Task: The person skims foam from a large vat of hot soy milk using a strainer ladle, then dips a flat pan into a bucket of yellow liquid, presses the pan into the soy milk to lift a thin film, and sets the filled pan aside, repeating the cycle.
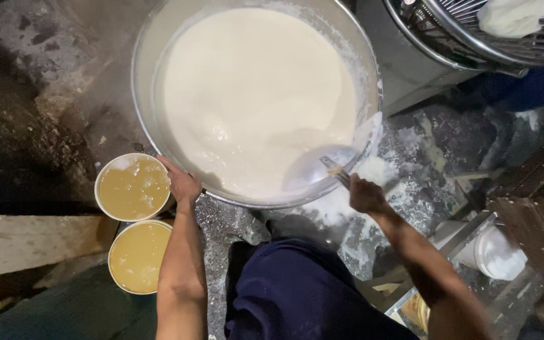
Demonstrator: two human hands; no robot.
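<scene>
Ladle point(319, 171), pale and coated in batter, sits with its bowl dipped into the near right part of the white batter point(253, 94), just inside the rim of the large steel basin point(143, 69). Its handle runs from the bowl down and to the right, out over the basin rim, toward the person. Right hand point(365, 195) is closed around the handle's outer end, just outside the rim; the bowl therefore lies up and to the left of the grip, along the handle's line. Left hand point(184, 184) rests on the near left edge of the basin, fingers curled over the rim, holding nothing else. Right hand is the nearer to the ladle by far.

Just left of the basin, touching or nearly touching its wall, stand two round tubs of yellowish liquid: upper tub point(133, 187) beside the left hand, lower tub point(138, 255) beside the left forearm. Wire-guarded mixer bowl point(473, 38) stands right of the basin, apart from it.
</scene>
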